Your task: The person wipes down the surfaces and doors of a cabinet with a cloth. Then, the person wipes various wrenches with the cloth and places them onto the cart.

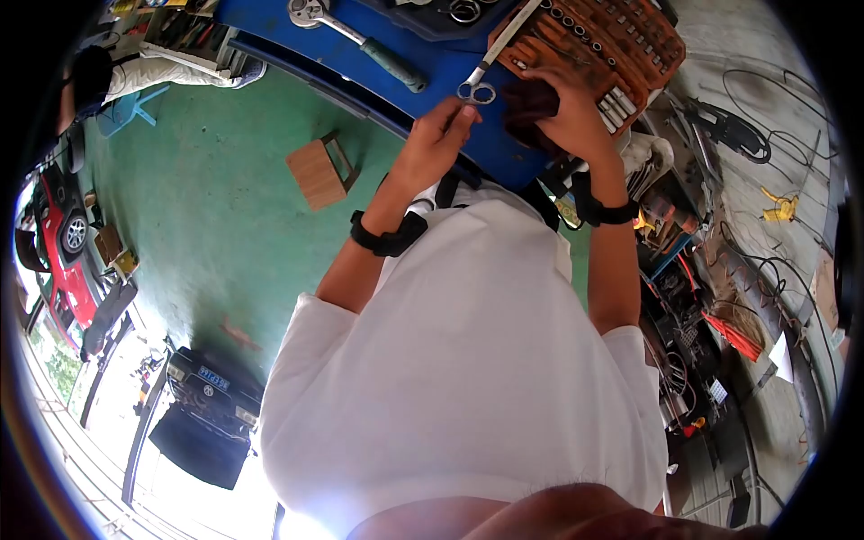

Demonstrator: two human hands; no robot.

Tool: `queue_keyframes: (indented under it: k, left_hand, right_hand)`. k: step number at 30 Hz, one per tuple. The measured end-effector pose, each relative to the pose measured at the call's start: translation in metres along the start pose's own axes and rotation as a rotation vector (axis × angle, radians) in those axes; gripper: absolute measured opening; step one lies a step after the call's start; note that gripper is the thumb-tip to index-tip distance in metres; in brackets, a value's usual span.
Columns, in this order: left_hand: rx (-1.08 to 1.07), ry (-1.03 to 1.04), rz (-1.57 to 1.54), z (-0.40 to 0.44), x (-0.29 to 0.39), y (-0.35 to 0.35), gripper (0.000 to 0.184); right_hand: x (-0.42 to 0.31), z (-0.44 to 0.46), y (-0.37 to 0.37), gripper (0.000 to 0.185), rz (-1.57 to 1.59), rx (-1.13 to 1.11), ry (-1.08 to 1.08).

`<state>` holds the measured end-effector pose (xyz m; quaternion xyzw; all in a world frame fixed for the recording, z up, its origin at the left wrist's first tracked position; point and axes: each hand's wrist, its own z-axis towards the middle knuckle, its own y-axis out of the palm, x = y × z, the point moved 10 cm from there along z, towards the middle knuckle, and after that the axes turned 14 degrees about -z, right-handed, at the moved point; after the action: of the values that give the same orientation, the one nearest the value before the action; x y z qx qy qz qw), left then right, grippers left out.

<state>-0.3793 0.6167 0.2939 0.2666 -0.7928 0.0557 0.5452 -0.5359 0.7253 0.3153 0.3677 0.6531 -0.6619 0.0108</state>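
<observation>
Over the blue workbench point(337, 40), my left hand point(430, 147) has thumb and fingers closed at the ring end of a long silver wrench point(495, 56). Two ring shapes show at that end, and the shaft runs up past the top edge of the view. My right hand point(573, 115) is curled around a dark cloth point(529, 106), just right of the wrench's ring end. Beyond it lies an open orange socket set case point(621, 40) holding several sockets. A ratchet wrench point(360, 40) with a green handle rests on the bench to the left.
A small wooden stool point(317, 175) stands on the green floor point(207, 207). At upper left are a person's light trouser leg point(166, 76) and a blue stool point(133, 110). Cables and tools crowd the right side. A red car point(67, 243) and a dark car point(211, 387) are further off.
</observation>
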Motion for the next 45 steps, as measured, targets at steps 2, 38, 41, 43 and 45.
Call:
queue_keyframes:
  k: [2,38,41,43,45]
  left_hand:
    - [-0.004,0.003,-0.017,-0.001,0.0,0.0,0.029]
    - [0.063,0.806,0.568,0.067,0.078,0.059,0.029]
    - [0.052,0.675,0.584,0.08,0.074,0.058,0.026]
    - [0.014,0.678,0.552,0.088,0.073,0.059,0.025]
    - [-0.022,0.68,0.519,0.088,0.076,0.061,0.023]
  right_hand:
    - [-0.004,-0.001,-0.002,0.057,-0.007,0.014,-0.009]
    - [0.011,-0.118,-0.058,0.054,-0.141,0.199,0.382]
    - [0.017,-0.134,-0.059,0.052,-0.133,0.228,0.374]
    - [0.022,-0.142,-0.058,0.053,-0.124,0.221,0.406]
    - [0.021,-0.146,-0.059,0.053,-0.112,0.235,0.416]
